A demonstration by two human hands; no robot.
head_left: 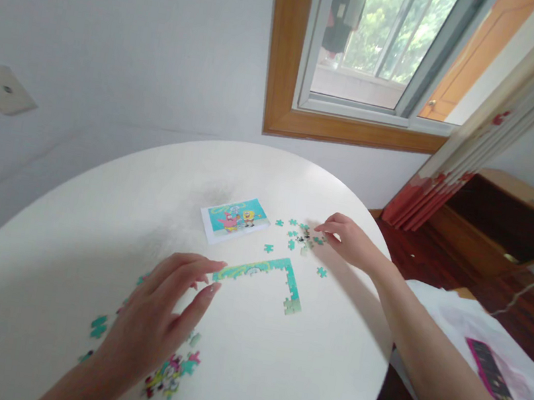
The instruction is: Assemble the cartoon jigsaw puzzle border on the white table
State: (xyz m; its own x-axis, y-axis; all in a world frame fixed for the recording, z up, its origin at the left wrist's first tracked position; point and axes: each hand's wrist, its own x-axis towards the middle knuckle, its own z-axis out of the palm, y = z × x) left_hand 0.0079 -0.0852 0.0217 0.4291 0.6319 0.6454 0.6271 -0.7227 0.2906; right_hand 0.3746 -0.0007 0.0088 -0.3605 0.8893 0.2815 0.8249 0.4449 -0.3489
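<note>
A joined strip of teal jigsaw border [269, 272] lies bent like an L near the middle of the round white table [93, 221]. My left hand [156, 317] hovers over the table with fingers spread, its fingertips at the strip's left end. My right hand [346, 238] reaches to a small cluster of loose pieces [302, 235] at the far right, fingers curled down onto them; what they pinch is too small to name. A picture card [235, 218] with cartoon figures lies behind the strip.
More loose teal pieces [98, 326] and a joined colourful patch [171, 373] lie near my left wrist. A window with a wooden frame [284, 82] is behind the table. A phone [492, 374] rests on white cloth at the right, beside a wooden bench [509, 223].
</note>
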